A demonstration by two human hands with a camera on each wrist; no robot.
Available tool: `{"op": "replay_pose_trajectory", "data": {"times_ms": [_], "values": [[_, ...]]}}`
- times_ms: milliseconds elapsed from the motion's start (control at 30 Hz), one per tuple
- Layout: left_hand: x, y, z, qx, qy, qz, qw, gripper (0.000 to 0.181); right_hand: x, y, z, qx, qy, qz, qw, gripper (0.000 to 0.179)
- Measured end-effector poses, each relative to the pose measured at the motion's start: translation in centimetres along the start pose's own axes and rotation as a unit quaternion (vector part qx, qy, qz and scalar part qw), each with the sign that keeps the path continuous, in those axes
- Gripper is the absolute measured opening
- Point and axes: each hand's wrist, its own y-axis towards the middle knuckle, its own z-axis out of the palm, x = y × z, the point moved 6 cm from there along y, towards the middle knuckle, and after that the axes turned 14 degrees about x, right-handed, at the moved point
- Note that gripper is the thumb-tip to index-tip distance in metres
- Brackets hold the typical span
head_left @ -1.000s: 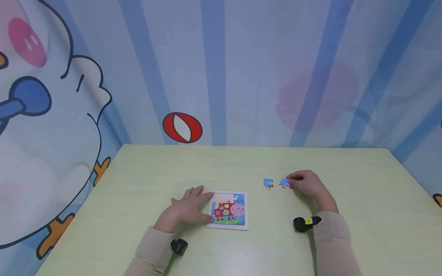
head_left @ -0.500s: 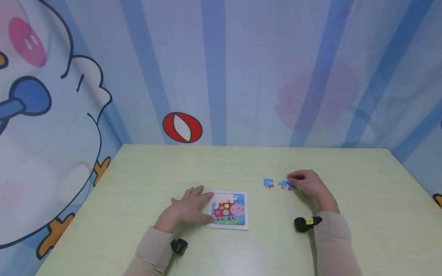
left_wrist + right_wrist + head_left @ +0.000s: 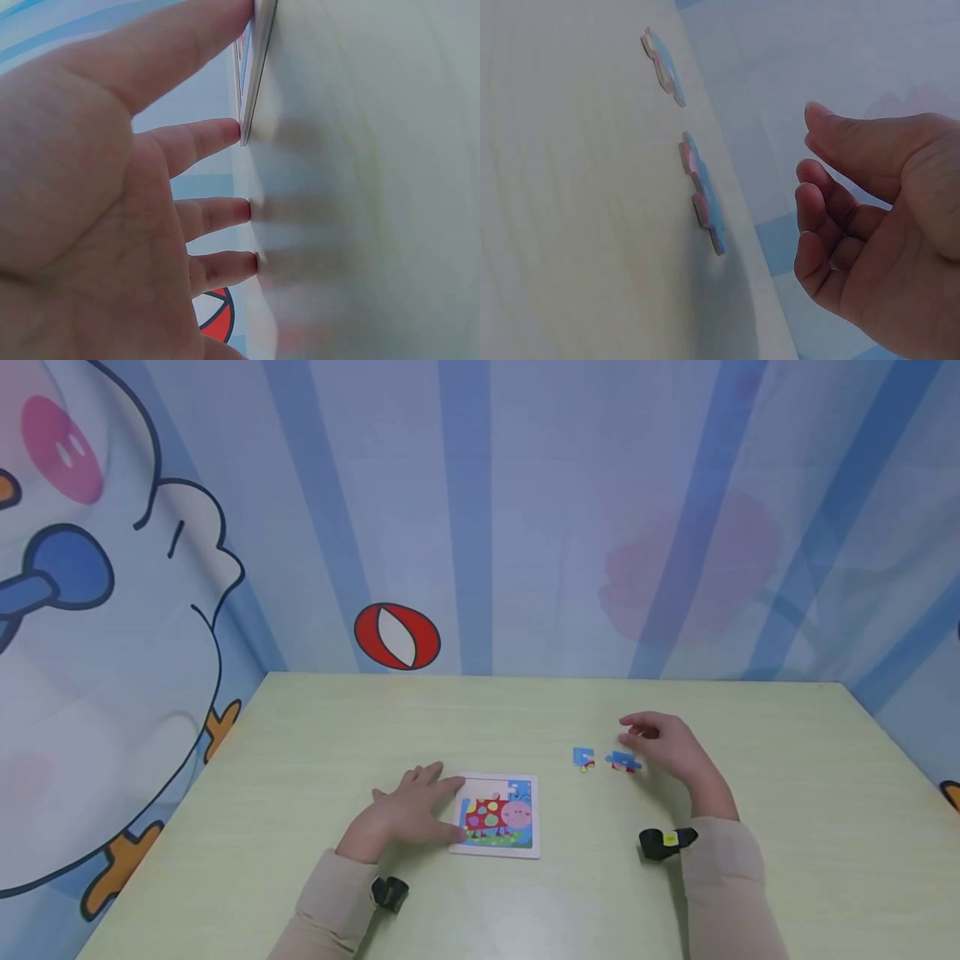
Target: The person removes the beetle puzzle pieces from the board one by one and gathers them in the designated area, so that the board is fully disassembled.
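A white-rimmed jigsaw board (image 3: 495, 852) with a red, spotted ladybug picture lies in the middle of the table. Its upper left part shows bare backing. My left hand (image 3: 408, 814) is spread at its left side, thumb and index finger on the rim; in the left wrist view the fingers are extended against the board's edge (image 3: 259, 67). To the right, a blue jigsaw piece (image 3: 623, 761) with red and white patches lies flat, and a smaller blue corner piece (image 3: 582, 758) lies left of it. Above the first piece hovers my right hand (image 3: 670, 750), loosely curled and holding nothing.
The pale wooden table (image 3: 360, 718) ends at a back edge against a blue striped curtain (image 3: 547, 527) with cartoon prints. Small black cameras are strapped at the left wrist (image 3: 389, 894) and the right wrist (image 3: 663, 844).
My right hand has let go of the larger jigsaw piece and risen slightly away from it. That piece has turned a little and shifted slightly right. My left hand and the board stay put.
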Motion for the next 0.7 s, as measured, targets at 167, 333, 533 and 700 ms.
{"op": "replay_pose_trajectory", "data": {"times_ms": [167, 333, 533, 700], "values": [[0.0, -0.1, -0.1, -0.001, -0.001, 0.002, 1.0000, 0.074, 1.3, -0.1, -0.2, -0.007, -0.007, -0.026, 0.9996, 0.043], [-0.1, -0.2, -0.1, -0.001, -0.003, 0.002, 1.0000, 0.074, 2.4, -0.1, 0.0, -0.004, -0.004, -0.044, 0.9990, 0.043], [-0.2, -0.2, -0.2, -0.002, -0.003, 0.001, 1.0000, 0.074, 3.1, 0.2, 0.6, 0.006, 0.001, -0.064, 0.9979, 0.042], [-0.1, -0.1, -0.1, -0.001, -0.001, 0.001, 1.0000, 0.074, 3.8, 0.4, 1.2, 0.014, 0.000, -0.081, 0.9966, 0.040]]}}
